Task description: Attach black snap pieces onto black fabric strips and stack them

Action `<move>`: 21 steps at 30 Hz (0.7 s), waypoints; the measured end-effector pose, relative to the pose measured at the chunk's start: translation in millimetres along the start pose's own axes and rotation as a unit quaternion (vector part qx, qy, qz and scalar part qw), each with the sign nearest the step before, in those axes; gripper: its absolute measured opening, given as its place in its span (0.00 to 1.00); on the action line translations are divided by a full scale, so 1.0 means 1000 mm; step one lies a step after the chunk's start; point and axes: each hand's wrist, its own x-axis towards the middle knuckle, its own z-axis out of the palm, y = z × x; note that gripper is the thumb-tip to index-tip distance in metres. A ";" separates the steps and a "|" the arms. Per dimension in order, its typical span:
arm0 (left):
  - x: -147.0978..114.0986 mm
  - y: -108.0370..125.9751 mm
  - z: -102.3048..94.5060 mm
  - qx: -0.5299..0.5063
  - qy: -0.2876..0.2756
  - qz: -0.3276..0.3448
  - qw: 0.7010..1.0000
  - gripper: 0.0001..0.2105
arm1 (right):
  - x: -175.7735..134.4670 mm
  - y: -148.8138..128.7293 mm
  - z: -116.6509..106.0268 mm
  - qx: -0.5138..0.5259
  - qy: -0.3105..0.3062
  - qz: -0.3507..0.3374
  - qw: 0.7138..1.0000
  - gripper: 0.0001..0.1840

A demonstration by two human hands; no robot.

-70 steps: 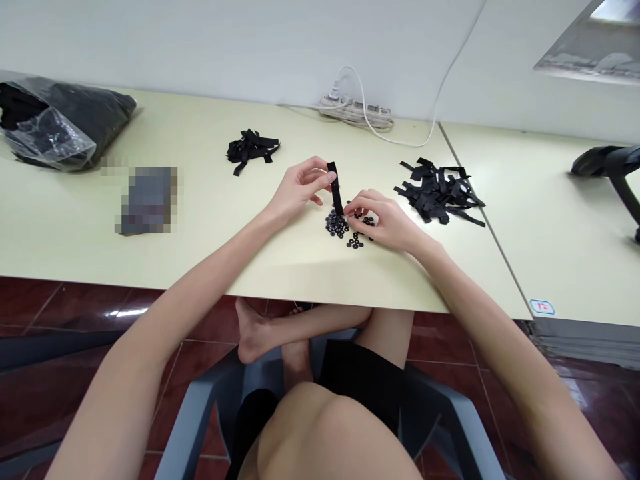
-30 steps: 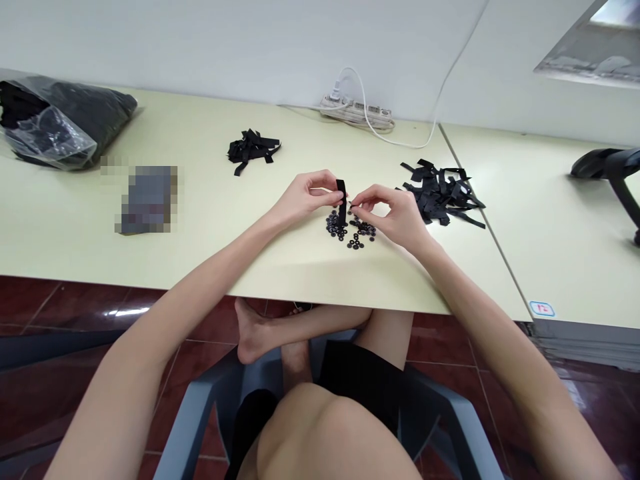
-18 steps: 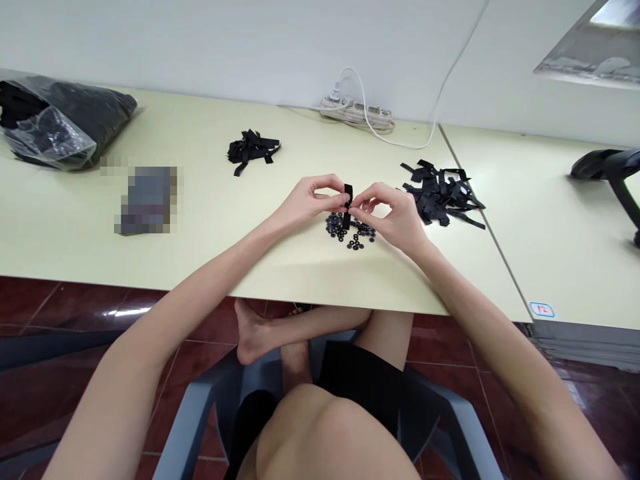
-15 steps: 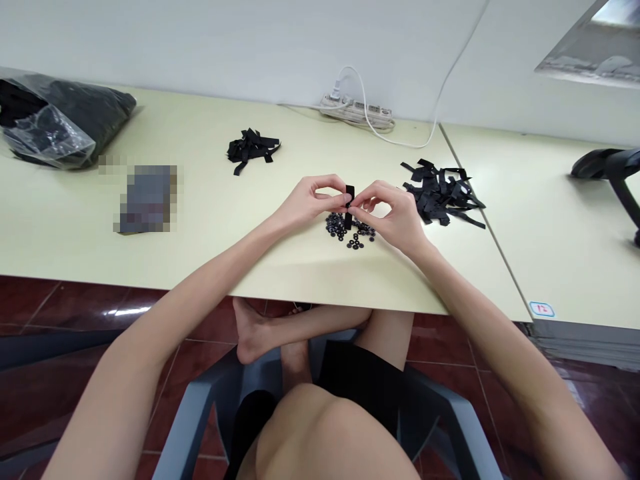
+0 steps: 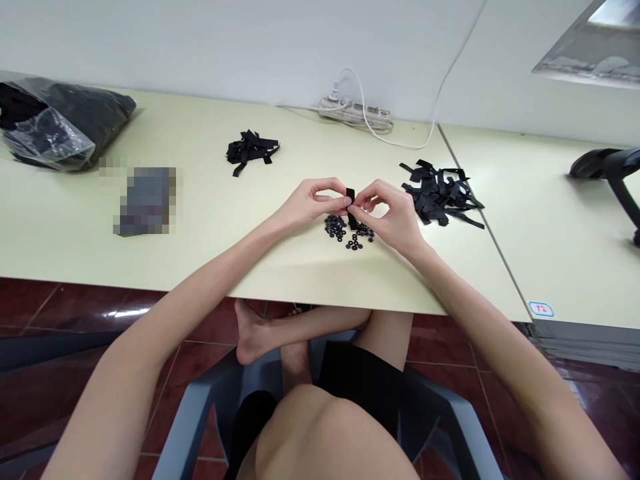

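Between both hands, a short black fabric strip (image 5: 353, 220) is held upright over the table. My left hand (image 5: 317, 202) pinches it from the left with thumb and forefinger. From the right, my right hand (image 5: 390, 210) closes thumb and fingertips on the same strip; whether a small part is also between the fingertips is hidden. Just below the hands lies a loose group of small round black pieces with centre holes (image 5: 335, 227), like snap buttons. A larger pile of black strips (image 5: 440, 193) lies right of my right hand, and a smaller pile of strips (image 5: 250, 150) sits back left.
A clear plastic bag of black material (image 5: 65, 123) lies at the far left, near a blurred dark rectangular item (image 5: 149, 200). Against the wall sits a power strip (image 5: 357, 112) with a white cable. A black stand (image 5: 607, 167) is on the right table.
The lower end of the black strip has swung slightly to the right between the fingers. Both hands stay in nearly the same place, still pinching it.
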 end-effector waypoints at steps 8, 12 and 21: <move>0.000 -0.002 0.000 0.002 -0.023 -0.004 1.000 0.20 | 0.000 0.003 0.000 0.006 -0.011 -0.008 1.000 0.03; 0.001 -0.003 -0.001 -0.006 -0.035 0.001 0.999 0.19 | 0.000 0.002 -0.001 -0.004 -0.010 -0.012 1.000 0.03; 0.000 -0.002 0.000 0.051 -0.033 0.033 0.998 0.16 | 0.001 0.004 -0.001 -0.008 0.011 0.001 1.000 0.02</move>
